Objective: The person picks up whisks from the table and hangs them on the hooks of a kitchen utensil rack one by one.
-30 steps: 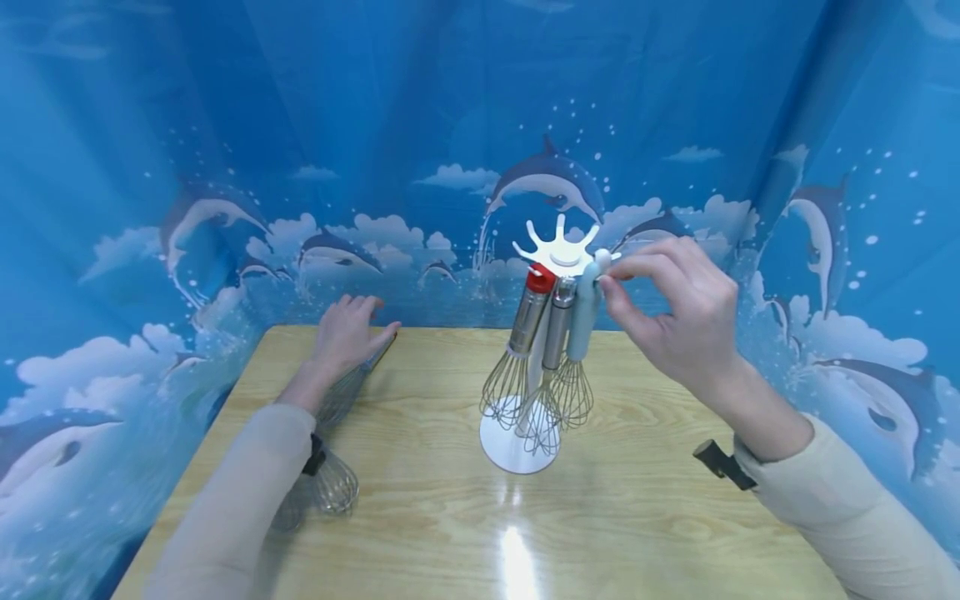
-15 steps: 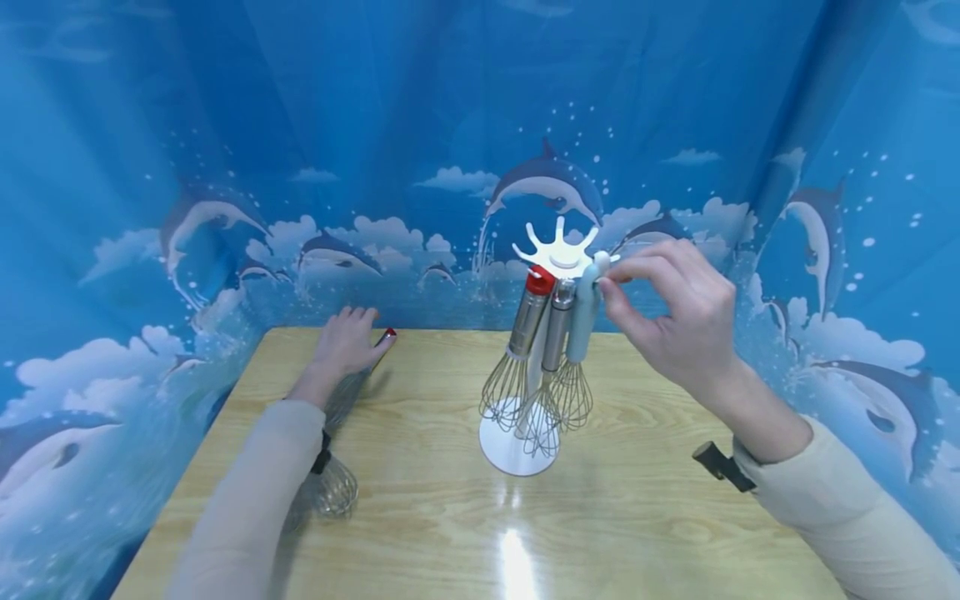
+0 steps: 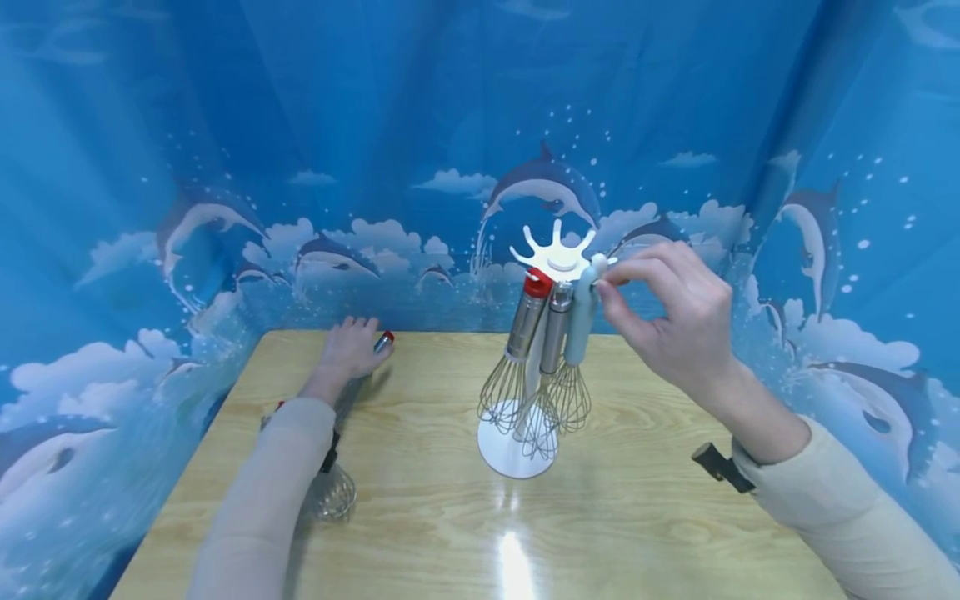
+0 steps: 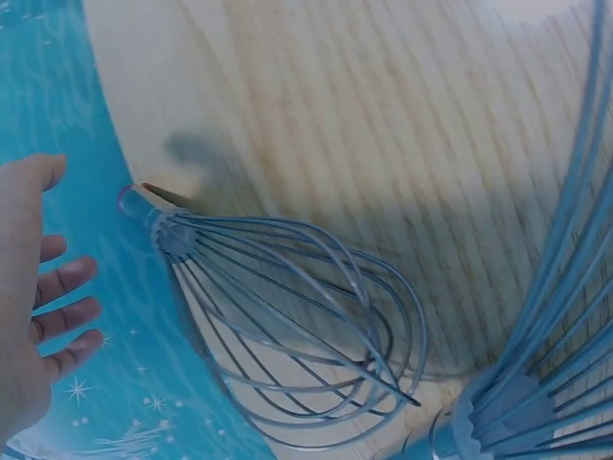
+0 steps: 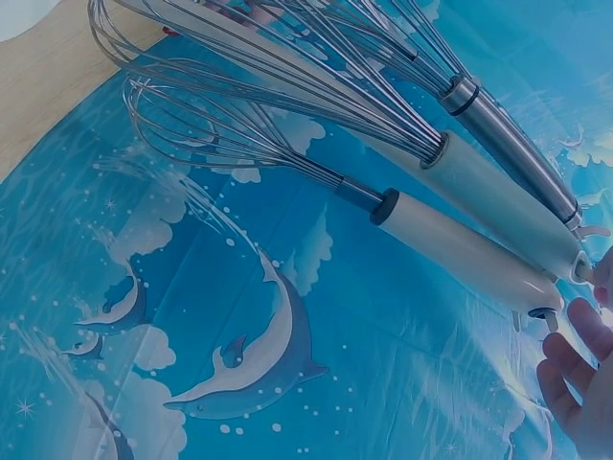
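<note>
My left hand (image 3: 351, 350) is over a whisk with a red-tipped handle (image 3: 384, 342) at the table's far left edge. In the left wrist view its fingers are spread beside this whisk (image 4: 306, 316), apart from it. My right hand (image 3: 675, 312) pinches a hook tip of the white whisk stand (image 3: 495, 454), at the top of the hanging light blue whisk (image 3: 581, 325). A silver whisk (image 3: 557, 325) and a red-topped metal whisk (image 3: 527, 321) hang beside it. A cream-handled whisk (image 5: 460, 249) shows in the right wrist view, mostly hidden from the head view.
Under my left forearm lies another wire whisk (image 3: 333, 496), partly covered by the sleeve. Its collar (image 4: 508, 412) shows at lower right in the left wrist view. A blue dolphin-print curtain (image 3: 450, 125) encloses the wooden table (image 3: 637, 500).
My left hand has shifted slightly toward me and to the right, uncovering the red handle end of the whisk beneath it. My right hand stays at the stand.
</note>
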Available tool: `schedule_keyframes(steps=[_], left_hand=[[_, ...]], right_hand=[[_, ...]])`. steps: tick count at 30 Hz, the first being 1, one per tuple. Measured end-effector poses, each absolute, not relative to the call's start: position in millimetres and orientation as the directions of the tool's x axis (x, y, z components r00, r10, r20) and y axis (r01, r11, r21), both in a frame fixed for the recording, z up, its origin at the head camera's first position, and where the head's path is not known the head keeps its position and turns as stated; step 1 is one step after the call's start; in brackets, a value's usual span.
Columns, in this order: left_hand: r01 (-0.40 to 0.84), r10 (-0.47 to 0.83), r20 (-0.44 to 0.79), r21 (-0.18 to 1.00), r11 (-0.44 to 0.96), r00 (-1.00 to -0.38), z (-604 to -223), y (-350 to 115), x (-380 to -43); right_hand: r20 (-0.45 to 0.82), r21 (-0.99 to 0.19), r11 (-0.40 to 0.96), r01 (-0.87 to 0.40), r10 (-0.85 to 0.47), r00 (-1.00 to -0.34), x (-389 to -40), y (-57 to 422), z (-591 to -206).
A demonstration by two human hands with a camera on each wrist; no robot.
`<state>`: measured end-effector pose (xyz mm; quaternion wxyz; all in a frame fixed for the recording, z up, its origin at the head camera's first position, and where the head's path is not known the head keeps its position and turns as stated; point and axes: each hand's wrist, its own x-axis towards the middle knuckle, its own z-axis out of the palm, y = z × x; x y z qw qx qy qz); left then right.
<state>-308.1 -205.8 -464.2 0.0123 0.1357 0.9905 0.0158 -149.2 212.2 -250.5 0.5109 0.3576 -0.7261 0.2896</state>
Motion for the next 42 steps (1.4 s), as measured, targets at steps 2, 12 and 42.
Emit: schedule_keyframes(steps=[2,12,42], left_hand=[[0.272,0.273,-0.036,0.025,0.962,-0.961,-467,-207,-308],[0.263,0.260,-0.077,-0.034,0.964,-0.963,-478,-204,-311],[0.237,0.233,-0.097,-0.031,0.971,-0.968,-491,-203,-305]], right_hand=[[0.948,-0.054,0.575,-0.816,-0.228,-0.224,-149,212,-250],[0.947,-0.041,0.578,-0.815,-0.239,-0.217,-149,212,-249],[0.941,-0.053,0.588,-0.807,-0.240,-0.237,-148,213,-249]])
